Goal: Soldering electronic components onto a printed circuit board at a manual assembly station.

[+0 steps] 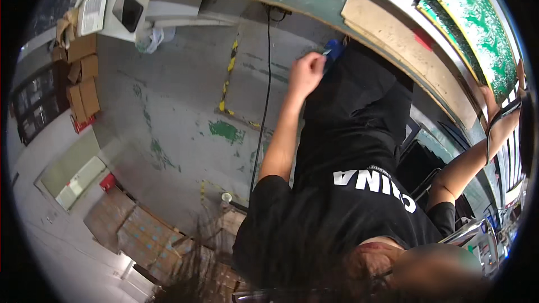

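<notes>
A person in a black shirt bends low, with the head at the bottom edge, and both bare arms reach up and away. My own hands are out of the picture. The person's one hand is curled shut around a small blue thing, right under the front edge of the long desk. The other hand is far off at the right edge, up against a green board on that desk. I cannot tell how open it is. Past the arms is the grey floor, with a black cable and a yellow and black stripe. Brown boxes sit by the far left wall.
</notes>
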{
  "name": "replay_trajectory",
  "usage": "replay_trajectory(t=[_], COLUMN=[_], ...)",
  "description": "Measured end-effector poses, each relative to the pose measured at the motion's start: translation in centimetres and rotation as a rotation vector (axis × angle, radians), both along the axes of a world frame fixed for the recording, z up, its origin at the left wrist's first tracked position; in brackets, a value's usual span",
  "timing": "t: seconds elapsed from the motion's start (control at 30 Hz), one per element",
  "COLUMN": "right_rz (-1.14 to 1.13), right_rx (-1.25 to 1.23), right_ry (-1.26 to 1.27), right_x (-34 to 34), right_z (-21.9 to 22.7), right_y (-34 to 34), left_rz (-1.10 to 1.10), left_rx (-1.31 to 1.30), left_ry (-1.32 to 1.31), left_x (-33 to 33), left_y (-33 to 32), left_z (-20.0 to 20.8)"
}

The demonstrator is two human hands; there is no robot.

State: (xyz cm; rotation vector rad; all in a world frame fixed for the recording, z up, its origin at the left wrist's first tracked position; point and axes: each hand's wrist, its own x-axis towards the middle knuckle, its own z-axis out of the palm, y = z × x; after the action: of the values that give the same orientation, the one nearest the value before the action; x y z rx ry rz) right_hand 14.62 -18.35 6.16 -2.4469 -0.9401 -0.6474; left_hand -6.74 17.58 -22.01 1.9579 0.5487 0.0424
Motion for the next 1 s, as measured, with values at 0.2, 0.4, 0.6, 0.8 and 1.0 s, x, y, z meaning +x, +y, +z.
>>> replay_trajectory(t=[0.2, 0.4, 0.6, 0.8, 1.0], right_rz=[-0.165, -0.194, -0.047, 0.161, 0.156], right_rx=[-0.056, -0.001, 0.036, 0.262, 0.445], right_ry=[-0.079, 0.045, 0.080, 0.087, 0.085], right_x=[-0.3, -0.4, -0.3, 1.2, 0.7], right_z=[-0.2, -0.5, -0.8, -2.0, -2.6], right_y=[1.1, -0.5, -1.8, -1.6, -1.3], left_rz=[-0.012, -0.324, -0.131, -0.020, 0.230], left_rx=[0.124, 0.194, -0.060, -0.140, -0.372], left_ry=[0.612, 1.149, 1.229, 1.022, 0.644], left_x=[-22.7, -47.4, -51.6, -41.8, -26.7], left_y=[2.6, -0.7, -3.0, -0.6, 1.8], left_z=[-13.3, -8.7, -6.2, -9.2, -8.7])
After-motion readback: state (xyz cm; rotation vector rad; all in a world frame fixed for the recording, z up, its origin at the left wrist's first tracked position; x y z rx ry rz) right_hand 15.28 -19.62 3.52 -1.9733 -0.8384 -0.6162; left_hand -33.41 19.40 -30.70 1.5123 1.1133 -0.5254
